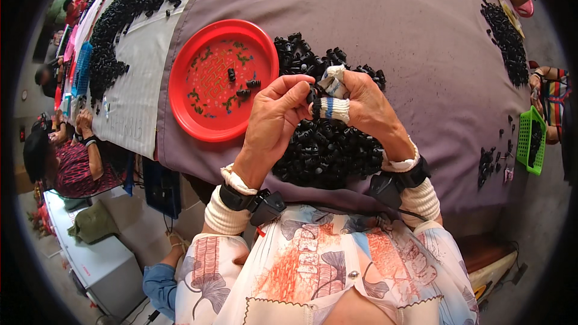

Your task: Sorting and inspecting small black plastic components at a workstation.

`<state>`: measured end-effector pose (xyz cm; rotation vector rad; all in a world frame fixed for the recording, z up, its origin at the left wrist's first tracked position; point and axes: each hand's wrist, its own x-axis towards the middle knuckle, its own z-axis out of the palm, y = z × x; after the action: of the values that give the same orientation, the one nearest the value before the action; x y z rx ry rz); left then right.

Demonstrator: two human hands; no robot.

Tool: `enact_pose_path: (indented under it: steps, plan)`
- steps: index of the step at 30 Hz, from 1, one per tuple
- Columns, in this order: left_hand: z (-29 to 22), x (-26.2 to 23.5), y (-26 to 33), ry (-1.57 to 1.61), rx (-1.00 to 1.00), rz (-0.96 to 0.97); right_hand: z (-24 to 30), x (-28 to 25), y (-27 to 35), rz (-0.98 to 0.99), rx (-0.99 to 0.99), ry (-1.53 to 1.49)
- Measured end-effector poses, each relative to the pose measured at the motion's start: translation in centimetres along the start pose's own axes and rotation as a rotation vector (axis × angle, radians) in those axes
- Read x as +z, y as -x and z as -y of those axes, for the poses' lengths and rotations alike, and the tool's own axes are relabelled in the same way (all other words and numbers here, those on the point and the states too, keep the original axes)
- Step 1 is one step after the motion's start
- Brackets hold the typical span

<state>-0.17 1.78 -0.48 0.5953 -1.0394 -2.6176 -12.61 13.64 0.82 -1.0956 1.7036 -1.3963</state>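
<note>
My left hand point(278, 107) pinches a small black plastic part point(312, 97) between thumb and fingertips. From the other side my right hand point(368, 108) closes on the same part, its thumb and finger wrapped in white knitted finger covers point(333, 108) with blue stripes. What lies under the right fingertips is hidden. Below and behind both hands spreads a pile of similar black parts point(331, 153) on the table. Left of the pile is a round red plastic tray point(180, 87) with a printed floral pattern, holding three black parts point(242, 92).
A mauve cloth covers the table point(421, 36). More black parts point(135, 3) form a long heap on a pale cloth at the far left. At the right edge lie further heaps point(504, 42) and a green basket point(522, 144). Other people sit at both sides, one person point(78, 156) at left.
</note>
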Motion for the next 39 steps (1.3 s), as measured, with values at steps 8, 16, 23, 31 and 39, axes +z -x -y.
enact_pose_path:
  steps: [8,16,23,31,39]
  plan:
    - [-0.1,0.2,0.1,0.015,0.021,0.018,-0.1,-0.2,0.2,0.030,0.192,-0.123]
    - [0.3,0.0,-0.1,0.084,-0.009,0.075,-0.7,0.0,0.3,0.042,0.173,-0.168]
    - [0.3,0.2,0.1,0.084,0.001,0.016,-0.7,0.1,0.3,0.036,0.176,-0.169]
    - [0.6,-0.2,-0.1,0.109,-0.004,0.038,-0.6,-0.1,0.3,0.088,0.171,-0.096]
    - [0.4,-0.1,0.1,0.079,0.007,0.037,-0.4,0.0,-0.3,0.132,0.164,-0.032]
